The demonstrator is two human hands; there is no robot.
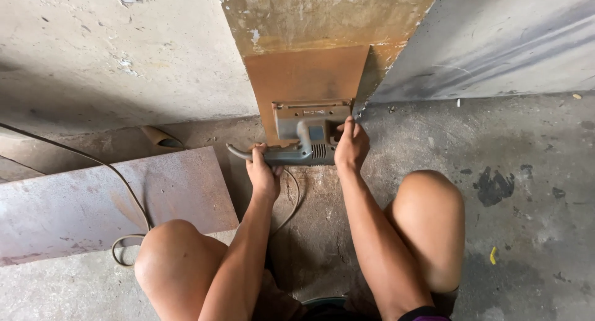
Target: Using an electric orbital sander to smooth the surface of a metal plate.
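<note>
I crouch before a rusty metal column face (pixel 304 73) that stands between two concrete walls. A grey electric sander (pixel 308 130) is pressed flat against its lower, smoother brown patch. My left hand (pixel 263 172) grips the sander's rear handle where the cord leaves it. On the right side of the sander's body, by the front grip, my right hand (pixel 351 145) is closed. Both my knees frame the tool from below.
A rusty steel plate (pixel 93 203) lies on the floor at left, with the power cord (pixel 127 191) running over it and looping by my left knee. A short pipe piece (pixel 160 137) lies by the wall. Stained concrete floor (pixel 527 191) spreads to the right.
</note>
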